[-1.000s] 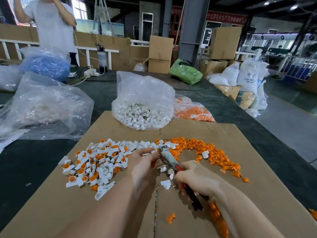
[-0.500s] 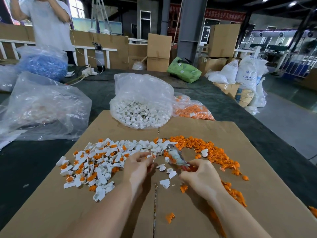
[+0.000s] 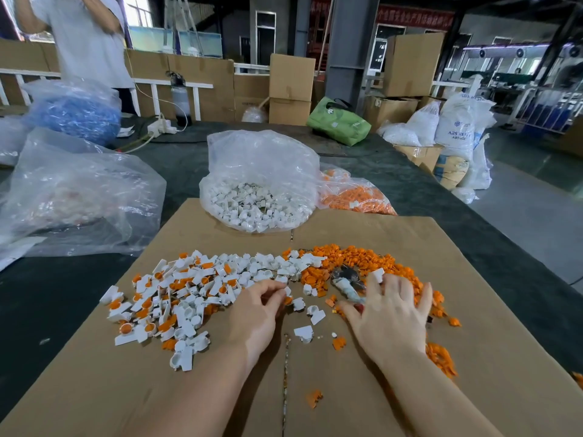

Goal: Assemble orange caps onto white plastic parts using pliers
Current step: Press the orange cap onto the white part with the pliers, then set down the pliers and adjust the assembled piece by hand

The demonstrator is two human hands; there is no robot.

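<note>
A pile of white plastic parts [image 3: 202,291], some with orange caps fitted, lies on the left of the cardboard sheet [image 3: 347,405]. Loose orange caps [image 3: 350,257] curve along the right. My left hand [image 3: 257,313] has curled fingers and pinches a small white part [image 3: 287,291] at its fingertips. My right hand [image 3: 391,313] lies flat with fingers spread over the orange caps. The pliers [image 3: 345,282] lie under it, jaws poking out past the index finger, handles hidden under the palm. Several single white parts [image 3: 304,332] lie between my hands.
A clear bag of white parts [image 3: 258,197] and a bag of orange caps [image 3: 353,197] stand behind the cardboard. Crumpled plastic bags [image 3: 72,197] fill the left of the dark table. A person [image 3: 85,36] stands at the far left; boxes and sacks line the back.
My right hand gripped the pliers with their jaws at the part in my left hand. It has swung right, laid the pliers on the orange caps and spread flat over them.
</note>
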